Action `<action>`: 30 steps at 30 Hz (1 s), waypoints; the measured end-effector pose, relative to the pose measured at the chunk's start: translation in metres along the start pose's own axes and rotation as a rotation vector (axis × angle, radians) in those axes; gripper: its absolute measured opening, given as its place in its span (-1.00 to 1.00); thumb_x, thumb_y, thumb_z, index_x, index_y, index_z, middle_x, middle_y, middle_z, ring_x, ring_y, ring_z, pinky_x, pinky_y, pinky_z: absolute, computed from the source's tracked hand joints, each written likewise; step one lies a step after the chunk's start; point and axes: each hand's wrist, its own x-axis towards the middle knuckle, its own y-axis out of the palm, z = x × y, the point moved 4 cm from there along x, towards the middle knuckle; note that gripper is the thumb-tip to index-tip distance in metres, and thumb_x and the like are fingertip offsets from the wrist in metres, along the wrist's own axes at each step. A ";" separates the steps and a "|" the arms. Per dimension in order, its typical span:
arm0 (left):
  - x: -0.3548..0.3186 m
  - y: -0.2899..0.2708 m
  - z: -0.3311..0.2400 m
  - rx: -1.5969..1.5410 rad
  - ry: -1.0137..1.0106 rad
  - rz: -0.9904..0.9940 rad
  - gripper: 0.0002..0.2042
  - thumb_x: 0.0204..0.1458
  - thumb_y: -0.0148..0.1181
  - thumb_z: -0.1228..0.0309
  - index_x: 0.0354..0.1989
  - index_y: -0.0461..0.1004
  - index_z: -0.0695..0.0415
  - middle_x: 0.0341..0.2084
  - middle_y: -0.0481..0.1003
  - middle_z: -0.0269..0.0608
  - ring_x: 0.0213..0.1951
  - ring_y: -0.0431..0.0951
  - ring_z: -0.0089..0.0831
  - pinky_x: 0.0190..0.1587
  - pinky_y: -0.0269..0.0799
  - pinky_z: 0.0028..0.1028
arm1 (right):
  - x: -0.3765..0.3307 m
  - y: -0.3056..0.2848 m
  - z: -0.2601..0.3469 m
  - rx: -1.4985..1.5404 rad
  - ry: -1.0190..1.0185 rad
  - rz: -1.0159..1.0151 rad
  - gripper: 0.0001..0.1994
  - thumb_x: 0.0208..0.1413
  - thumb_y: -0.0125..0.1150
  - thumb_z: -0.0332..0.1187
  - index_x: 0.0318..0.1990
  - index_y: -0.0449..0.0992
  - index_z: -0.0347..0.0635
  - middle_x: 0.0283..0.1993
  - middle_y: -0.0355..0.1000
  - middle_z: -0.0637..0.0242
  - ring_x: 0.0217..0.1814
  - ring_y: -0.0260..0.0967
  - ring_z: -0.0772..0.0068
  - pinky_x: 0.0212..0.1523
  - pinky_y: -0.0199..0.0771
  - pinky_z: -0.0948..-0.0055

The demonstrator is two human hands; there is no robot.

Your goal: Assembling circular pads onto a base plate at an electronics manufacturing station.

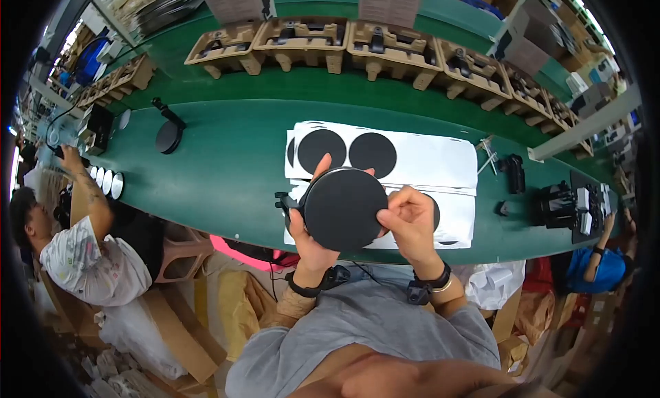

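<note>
Above the white sheets, my left hand [313,250] is wrapped round a stand with a round black base [345,209], its flat face turned up. The stand's black clamp-like end [283,202] sticks out on the left side. With thumb and fingers closed, my right hand [410,222] pinches at the right rim of the base; whether it grips a thin pad there is hidden. Beneath lie white backing sheets [440,150] bearing round black pads [372,156], some of them covered by my hands.
Brown moulded trays [300,37] with black parts line the back shelf. Another black stand [169,136] is on the green table [227,164] at left. Black parts [512,174] and a small metal tripod [489,152] are at right. Co-workers sit at left [96,260] and right [598,269].
</note>
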 end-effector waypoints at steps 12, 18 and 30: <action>-0.003 0.007 0.005 0.184 0.046 -0.008 -0.07 -0.03 -0.41 -0.44 0.38 -0.25 0.00 0.17 0.16 0.36 0.08 0.36 0.18 0.08 0.37 -0.04 | -0.005 -0.005 -0.005 0.118 0.017 -0.007 -0.89 0.04 0.18 -0.63 -0.36 0.35 -0.32 -0.49 0.48 0.18 -0.51 0.48 0.52 -0.49 0.50 0.63; -0.002 0.010 0.005 0.112 0.015 0.030 -0.10 -0.02 -0.16 -0.31 0.38 -0.25 -0.01 0.16 0.17 0.35 0.08 0.36 0.19 0.07 0.38 -0.01 | -0.005 -0.005 0.001 0.026 -0.025 -0.003 -0.89 0.03 0.19 -0.64 -0.38 0.36 -0.32 -0.49 0.47 0.19 -0.51 0.47 0.54 -0.49 0.51 0.62; -0.007 0.015 0.003 0.069 -0.030 0.073 -0.08 -0.17 0.14 0.23 0.38 -0.27 -0.08 0.23 0.06 0.27 0.19 0.26 0.10 0.07 0.42 -0.09 | -0.009 0.002 0.006 -0.055 -0.022 -0.021 -0.87 0.01 0.22 -0.64 -0.40 0.36 -0.32 -0.46 0.47 0.26 -0.50 0.46 0.60 -0.52 0.51 0.66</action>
